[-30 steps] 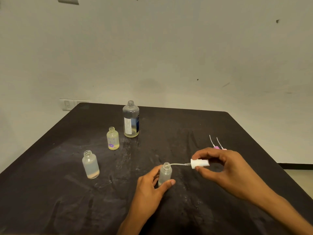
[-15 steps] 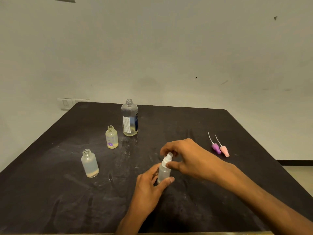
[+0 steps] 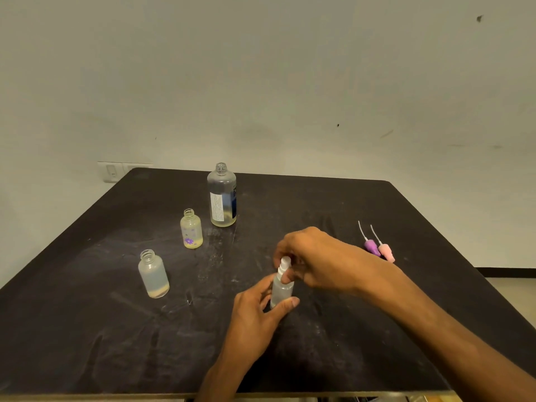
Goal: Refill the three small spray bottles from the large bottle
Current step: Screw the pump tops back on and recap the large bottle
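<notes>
My right hand (image 3: 316, 259) fingers (image 3: 287, 276) pinch the white sprayer (image 3: 284, 264) seated on the small bottle (image 3: 280, 291), whose body my left hand (image 3: 258, 311) grips upright on the tabletop (image 3: 319, 204). Beyond stand two uncapped small bottles (image 3: 153, 274) (image 3: 191, 229) and the large bottle (image 3: 222, 195); two sprayers (image 3: 379, 248) lie right.

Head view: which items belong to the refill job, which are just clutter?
Job:
large bottle
frosted bottle, held by left hand
white spray cap, gripped by right hand
flower bottle
clear bottle
purple cap
pink cap

Clutter:
wall switch
</notes>
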